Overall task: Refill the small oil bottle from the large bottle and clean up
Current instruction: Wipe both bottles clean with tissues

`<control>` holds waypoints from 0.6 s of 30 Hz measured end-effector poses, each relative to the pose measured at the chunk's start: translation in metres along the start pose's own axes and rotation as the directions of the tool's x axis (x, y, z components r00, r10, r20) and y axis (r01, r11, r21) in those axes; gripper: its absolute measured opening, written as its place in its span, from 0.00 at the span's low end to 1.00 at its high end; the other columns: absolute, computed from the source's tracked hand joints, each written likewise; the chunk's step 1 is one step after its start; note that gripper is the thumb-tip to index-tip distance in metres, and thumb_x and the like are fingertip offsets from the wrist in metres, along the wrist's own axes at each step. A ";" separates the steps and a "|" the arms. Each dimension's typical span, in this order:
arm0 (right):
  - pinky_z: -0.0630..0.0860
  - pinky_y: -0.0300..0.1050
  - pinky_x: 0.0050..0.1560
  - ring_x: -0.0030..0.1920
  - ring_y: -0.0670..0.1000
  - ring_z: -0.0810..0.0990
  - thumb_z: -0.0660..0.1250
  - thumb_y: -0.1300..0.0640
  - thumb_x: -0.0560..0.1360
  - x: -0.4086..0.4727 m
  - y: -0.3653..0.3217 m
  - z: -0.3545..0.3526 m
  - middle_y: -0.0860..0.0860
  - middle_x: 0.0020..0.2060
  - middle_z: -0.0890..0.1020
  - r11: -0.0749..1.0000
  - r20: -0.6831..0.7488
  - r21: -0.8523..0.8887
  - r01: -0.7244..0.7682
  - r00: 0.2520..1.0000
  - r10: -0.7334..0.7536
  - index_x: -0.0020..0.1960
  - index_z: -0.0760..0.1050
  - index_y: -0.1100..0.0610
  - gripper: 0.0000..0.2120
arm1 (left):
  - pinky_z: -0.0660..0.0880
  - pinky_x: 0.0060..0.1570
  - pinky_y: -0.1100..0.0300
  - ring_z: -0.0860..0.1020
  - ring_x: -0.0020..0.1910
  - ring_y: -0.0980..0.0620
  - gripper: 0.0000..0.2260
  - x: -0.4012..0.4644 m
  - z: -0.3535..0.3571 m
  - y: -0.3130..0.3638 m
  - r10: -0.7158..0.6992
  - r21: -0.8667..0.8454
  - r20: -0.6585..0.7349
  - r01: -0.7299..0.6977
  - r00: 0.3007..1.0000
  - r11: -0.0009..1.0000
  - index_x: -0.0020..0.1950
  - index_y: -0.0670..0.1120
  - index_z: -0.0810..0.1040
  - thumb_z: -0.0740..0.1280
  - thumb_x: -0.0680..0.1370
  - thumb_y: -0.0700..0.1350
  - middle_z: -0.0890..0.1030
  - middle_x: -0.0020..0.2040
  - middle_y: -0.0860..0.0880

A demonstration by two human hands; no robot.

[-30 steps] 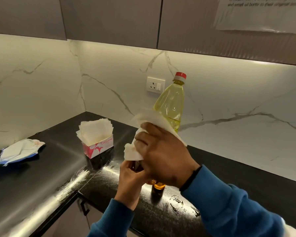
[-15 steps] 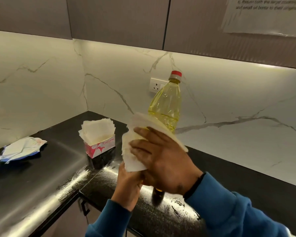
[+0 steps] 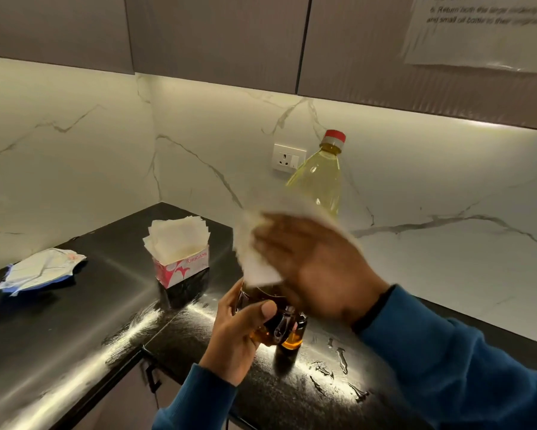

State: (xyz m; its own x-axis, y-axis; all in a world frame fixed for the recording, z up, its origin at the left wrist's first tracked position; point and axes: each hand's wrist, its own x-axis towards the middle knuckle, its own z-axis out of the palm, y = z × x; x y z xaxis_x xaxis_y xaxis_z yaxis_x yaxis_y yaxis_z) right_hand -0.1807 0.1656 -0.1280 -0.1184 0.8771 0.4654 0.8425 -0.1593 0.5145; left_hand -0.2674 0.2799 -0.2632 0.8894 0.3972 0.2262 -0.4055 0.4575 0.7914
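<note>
My left hand [image 3: 240, 330] grips the small amber oil bottle [image 3: 284, 332] just above the black counter [image 3: 74, 330]. Dark oil shows in the bottle's lower part. My right hand [image 3: 316, 268] presses a white tissue [image 3: 254, 243] over the top of that bottle, hiding its neck and cap. Behind my hands stands the large bottle [image 3: 321, 178], full of pale yellow oil and closed with a red cap [image 3: 334, 138]. Its lower half is hidden by the tissue and my right hand.
A pink and white tissue box [image 3: 180, 259] with tissues sticking up sits left of my hands. A crumpled white and blue wrapper [image 3: 40, 271] lies at the far left. Oily smears [image 3: 338, 370] glisten on the counter at the front right. A wall socket [image 3: 288, 158] is behind.
My right hand with the tissue has shifted around the top of the small bottle, and more of the amber bottle now shows below it. My left hand keeps its hold.
</note>
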 end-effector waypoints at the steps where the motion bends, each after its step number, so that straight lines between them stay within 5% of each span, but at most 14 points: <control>1: 0.67 0.57 0.72 0.67 0.61 0.78 0.67 0.56 0.71 0.004 0.010 -0.003 0.57 0.60 0.84 0.997 -0.087 -0.002 -0.073 0.994 0.072 0.61 0.82 0.61 0.20 | 0.81 0.48 0.45 0.82 0.51 0.39 0.35 0.001 0.002 0.002 -0.013 -0.015 0.025 0.013 1.000 1.000 0.62 0.44 0.81 0.85 0.58 0.54 0.82 0.55 0.36; 5: 0.65 0.68 0.73 0.69 0.66 0.74 0.62 0.59 0.73 0.012 0.019 -0.005 0.60 0.61 0.82 0.958 -0.262 0.105 -0.268 0.922 0.286 0.60 0.82 0.64 0.19 | 0.81 0.39 0.48 0.81 0.50 0.39 0.40 0.005 0.017 0.009 0.023 -0.103 0.059 -0.017 0.998 0.995 0.69 0.40 0.73 0.82 0.64 0.56 0.79 0.58 0.35; 9: 0.64 0.65 0.74 0.72 0.63 0.72 0.72 0.56 0.75 -0.001 -0.011 0.013 0.58 0.64 0.81 0.995 -0.161 0.099 0.003 0.987 0.013 0.62 0.81 0.62 0.18 | 0.79 0.33 0.55 0.83 0.42 0.47 0.28 0.007 0.019 0.011 0.054 -0.218 0.020 -0.049 0.998 0.975 0.59 0.48 0.84 0.82 0.63 0.58 0.84 0.49 0.44; 11: 0.63 0.63 0.75 0.72 0.63 0.72 0.72 0.57 0.75 0.001 -0.002 0.010 0.58 0.65 0.81 0.995 -0.172 0.096 0.024 0.985 -0.007 0.63 0.81 0.62 0.18 | 0.78 0.29 0.57 0.83 0.38 0.45 0.26 0.008 0.015 0.013 0.017 -0.254 0.058 -0.002 0.998 0.967 0.57 0.47 0.85 0.82 0.64 0.59 0.84 0.47 0.42; 16: 0.61 0.67 0.75 0.74 0.66 0.68 0.63 0.60 0.76 0.013 0.038 -0.006 0.60 0.66 0.79 0.938 -0.279 0.129 -0.322 0.896 0.346 0.64 0.79 0.64 0.18 | 0.78 0.25 0.58 0.81 0.34 0.37 0.29 0.007 0.007 0.009 -0.075 -0.323 0.174 0.128 0.982 0.938 0.61 0.42 0.81 0.81 0.67 0.57 0.80 0.51 0.33; 18: 0.61 0.68 0.75 0.74 0.67 0.68 0.62 0.60 0.75 0.008 0.031 -0.002 0.60 0.65 0.80 0.950 -0.272 0.133 -0.283 0.911 0.310 0.65 0.79 0.65 0.20 | 0.76 0.22 0.60 0.81 0.33 0.39 0.28 0.006 0.004 0.008 -0.078 -0.351 0.210 0.150 0.974 0.924 0.61 0.42 0.81 0.79 0.69 0.58 0.80 0.51 0.34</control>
State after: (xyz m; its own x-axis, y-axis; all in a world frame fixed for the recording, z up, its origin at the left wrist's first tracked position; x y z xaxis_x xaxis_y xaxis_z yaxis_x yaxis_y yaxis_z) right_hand -0.1568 0.1671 -0.1071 0.0101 0.6267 0.7792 0.9037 -0.3393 0.2613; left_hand -0.2640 0.2824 -0.2531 0.9428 0.1839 0.2781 -0.3155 0.7618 0.5657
